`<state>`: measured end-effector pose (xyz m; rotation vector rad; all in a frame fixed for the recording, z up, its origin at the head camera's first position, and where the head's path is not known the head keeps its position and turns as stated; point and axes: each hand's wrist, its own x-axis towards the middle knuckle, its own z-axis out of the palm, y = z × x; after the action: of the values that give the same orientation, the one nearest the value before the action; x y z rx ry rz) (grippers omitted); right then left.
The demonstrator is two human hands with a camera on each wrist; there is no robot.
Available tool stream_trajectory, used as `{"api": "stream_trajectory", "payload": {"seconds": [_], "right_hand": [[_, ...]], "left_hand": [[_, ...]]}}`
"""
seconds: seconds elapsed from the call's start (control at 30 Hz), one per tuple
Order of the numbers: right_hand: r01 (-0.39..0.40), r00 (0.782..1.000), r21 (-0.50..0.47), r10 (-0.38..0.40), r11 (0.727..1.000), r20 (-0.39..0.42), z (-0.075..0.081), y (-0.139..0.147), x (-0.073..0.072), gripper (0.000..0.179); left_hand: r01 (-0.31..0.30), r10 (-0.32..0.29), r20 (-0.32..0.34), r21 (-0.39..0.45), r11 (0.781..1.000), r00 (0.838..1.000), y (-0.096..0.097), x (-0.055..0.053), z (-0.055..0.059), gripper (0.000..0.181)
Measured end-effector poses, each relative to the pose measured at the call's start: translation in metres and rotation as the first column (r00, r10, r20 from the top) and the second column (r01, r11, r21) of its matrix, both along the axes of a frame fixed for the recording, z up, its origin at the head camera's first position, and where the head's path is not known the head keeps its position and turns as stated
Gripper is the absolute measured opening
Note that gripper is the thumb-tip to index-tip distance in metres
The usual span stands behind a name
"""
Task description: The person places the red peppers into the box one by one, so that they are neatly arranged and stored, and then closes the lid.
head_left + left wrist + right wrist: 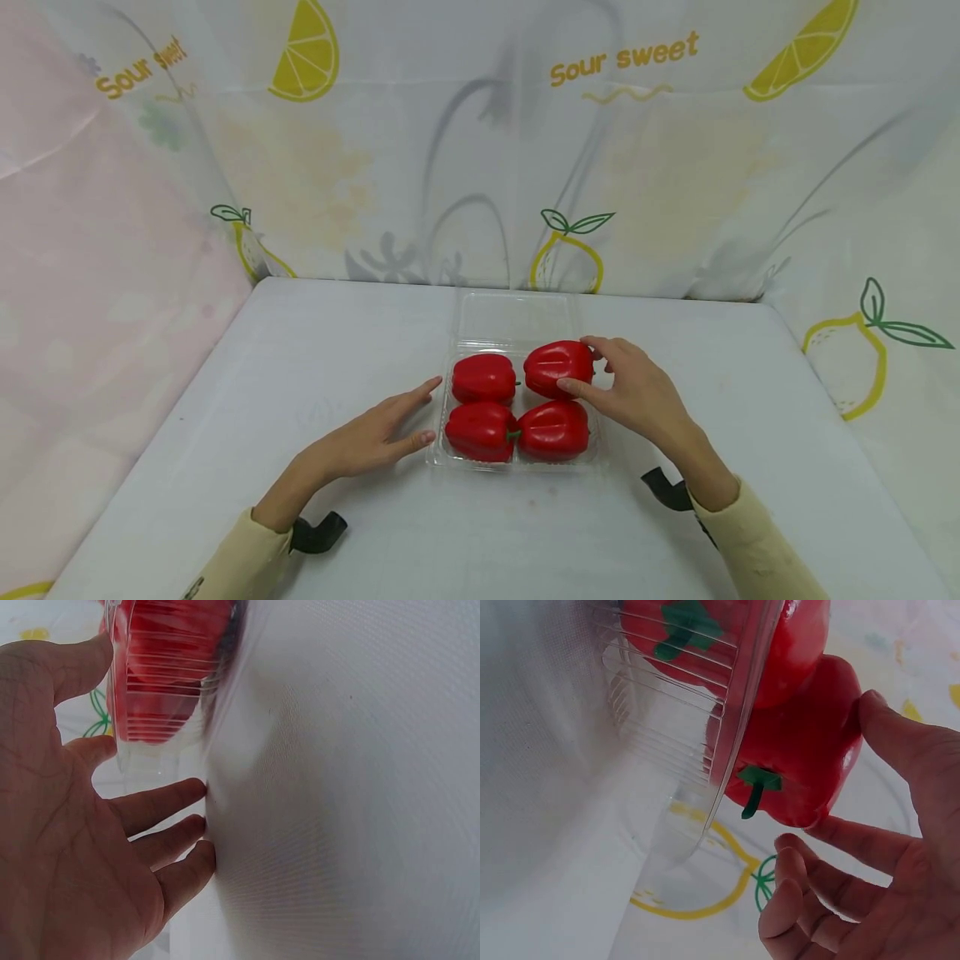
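Note:
A clear plastic clamshell box (517, 343) stands on the table with several red bell peppers in it, arranged in two rows. My right hand (637, 396) pinches the back right bell pepper (553, 368) between thumb and index finger. In the right wrist view, this pepper (799, 742) sits partly above the box rim, its green stem showing, and the other fingers are loosely bent. Beside the box's left wall is my left hand (371, 437), its fingers spread and holding nothing. The left wrist view shows the left thumb (82, 666) at the box's edge.
The box's transparent lid (517, 317) lies folded back toward the rear wall. A white cloth covers the table (337, 333), and a lemon-printed curtain (450, 167) stands behind it. Black straps (318, 532) show at both wrists.

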<state>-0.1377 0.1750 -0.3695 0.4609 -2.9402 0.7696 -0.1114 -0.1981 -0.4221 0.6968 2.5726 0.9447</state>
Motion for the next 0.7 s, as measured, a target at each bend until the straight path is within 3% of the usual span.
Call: {"api": "stream_trajectory", "payload": {"seconds": [0.13, 0.33, 0.7], "right_hand": [[-0.047, 0.997, -0.032, 0.046, 0.998, -0.058, -0.0014, 0.0006, -0.0005, 0.064], [-0.114, 0.991, -0.065, 0.109, 0.991, -0.076, -0.0027, 0.0009, -0.0002, 0.060], [-0.117, 0.991, -0.053, 0.113, 0.992, -0.069, -0.0036, 0.0045, 0.0028, 0.056]], "left_hand": [[-0.003, 0.003, 0.000, 0.000, 1.000, 1.000, -0.0001, -0.0004, -0.0002, 0.078], [-0.007, 0.007, 0.003, 0.000, 1.000, 1.000, 0.0000, 0.0001, -0.0015, 0.078], [-0.011, 0.011, 0.004, 0.000, 1.000, 1.000, 0.0002, 0.0000, -0.0014, 0.078]]}}
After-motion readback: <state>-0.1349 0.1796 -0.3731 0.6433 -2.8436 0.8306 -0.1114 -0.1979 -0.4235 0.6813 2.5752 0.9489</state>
